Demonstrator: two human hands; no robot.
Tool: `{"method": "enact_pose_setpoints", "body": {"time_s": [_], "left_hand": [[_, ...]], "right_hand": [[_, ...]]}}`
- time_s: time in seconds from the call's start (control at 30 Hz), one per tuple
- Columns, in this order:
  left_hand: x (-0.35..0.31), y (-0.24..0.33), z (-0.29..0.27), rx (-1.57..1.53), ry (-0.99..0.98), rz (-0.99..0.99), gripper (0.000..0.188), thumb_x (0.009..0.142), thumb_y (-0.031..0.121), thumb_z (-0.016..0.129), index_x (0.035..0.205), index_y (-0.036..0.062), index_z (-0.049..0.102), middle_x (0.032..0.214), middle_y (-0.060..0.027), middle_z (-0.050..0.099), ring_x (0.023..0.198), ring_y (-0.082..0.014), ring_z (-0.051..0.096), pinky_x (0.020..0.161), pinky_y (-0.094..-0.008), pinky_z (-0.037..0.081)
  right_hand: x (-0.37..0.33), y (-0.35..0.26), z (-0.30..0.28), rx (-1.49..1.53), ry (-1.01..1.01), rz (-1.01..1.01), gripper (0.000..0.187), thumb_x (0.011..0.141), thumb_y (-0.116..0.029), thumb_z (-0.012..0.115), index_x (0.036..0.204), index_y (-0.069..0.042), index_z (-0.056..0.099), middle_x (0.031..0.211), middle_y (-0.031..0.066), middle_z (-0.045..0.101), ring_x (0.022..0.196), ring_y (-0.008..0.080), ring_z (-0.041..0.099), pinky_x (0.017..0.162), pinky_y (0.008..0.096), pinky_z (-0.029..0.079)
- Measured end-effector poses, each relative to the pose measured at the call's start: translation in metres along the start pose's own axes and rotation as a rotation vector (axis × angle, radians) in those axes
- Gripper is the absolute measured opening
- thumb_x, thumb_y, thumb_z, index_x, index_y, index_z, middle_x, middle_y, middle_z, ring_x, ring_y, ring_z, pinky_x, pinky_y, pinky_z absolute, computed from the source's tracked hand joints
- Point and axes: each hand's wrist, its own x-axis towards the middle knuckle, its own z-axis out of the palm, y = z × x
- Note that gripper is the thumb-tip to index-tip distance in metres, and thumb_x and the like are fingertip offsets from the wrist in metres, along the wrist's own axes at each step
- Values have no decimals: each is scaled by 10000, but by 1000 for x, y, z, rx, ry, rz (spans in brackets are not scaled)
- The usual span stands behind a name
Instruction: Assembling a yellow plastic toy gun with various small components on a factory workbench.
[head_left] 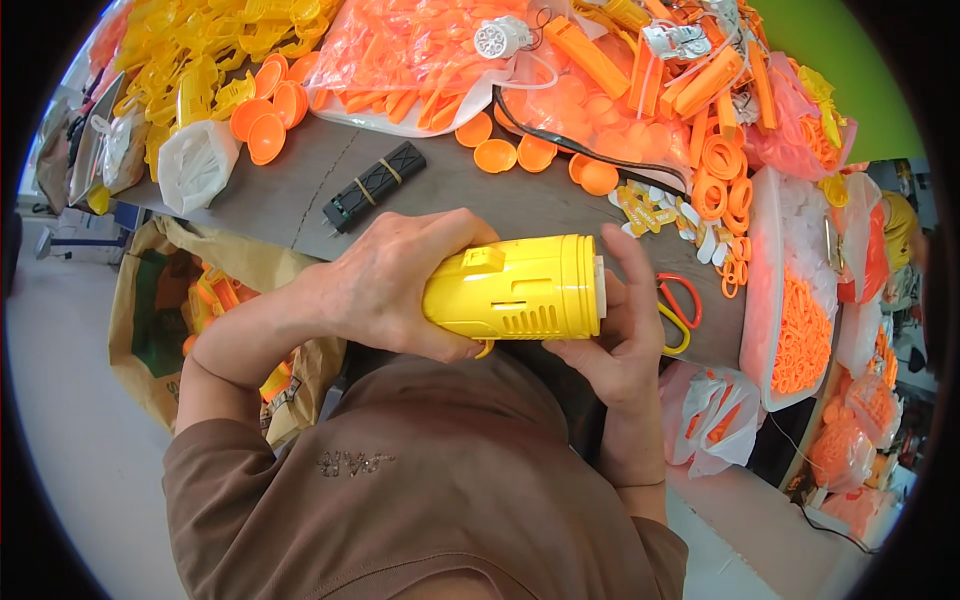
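Note:
In front of my chest is a yellow plastic cylindrical housing, shaped like a toy flashlight body, with slots and a raised switch-like block on its side. My left hand wraps around its left end. At the other end a white round part sticks out a little from the yellow rim. My right hand cups that end, its thumb against the lower edge and its index finger raised beside the white part. The housing partly hides the right fingers. Beyond my left hand, a black stick-shaped part lies on the grey table.
Orange cups, bagged orange parts and yellow parts crowd the far side. Scissors with red and yellow handles lie at right, near a bin of small orange pieces. A paper bag stands at left.

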Motion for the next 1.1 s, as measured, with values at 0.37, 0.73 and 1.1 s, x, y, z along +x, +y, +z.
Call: {"method": "enact_pose_setpoints", "body": {"time_s": [0.37,0.73,1.1], "left_hand": [[7,16,0,296,55,212,538,576,184,761,1013,-4,509,797,-128,542,659,-324,586,546,-376,463],[28,4,1,-120,434,202,734,681,397,806,1195,-34,507,1024,-130,605,912,-201,597,803,-319,481],[50,-19,26,-310,684,-8,415,975,302,414,934,-52,628,819,-73,625,727,-98,557,673,-239,433]], "right_hand": [[28,-21,1,-623,-180,-251,642,655,-290,820,1122,-28,465,945,156,552,812,301,589,708,368,474],[35,-18,1,-500,116,-510,677,691,-292,812,1181,0,446,1008,106,512,876,183,536,772,306,455],[42,-10,15,-372,275,-469,558,767,-290,755,1159,0,483,1080,88,501,921,133,522,785,256,450]]}}
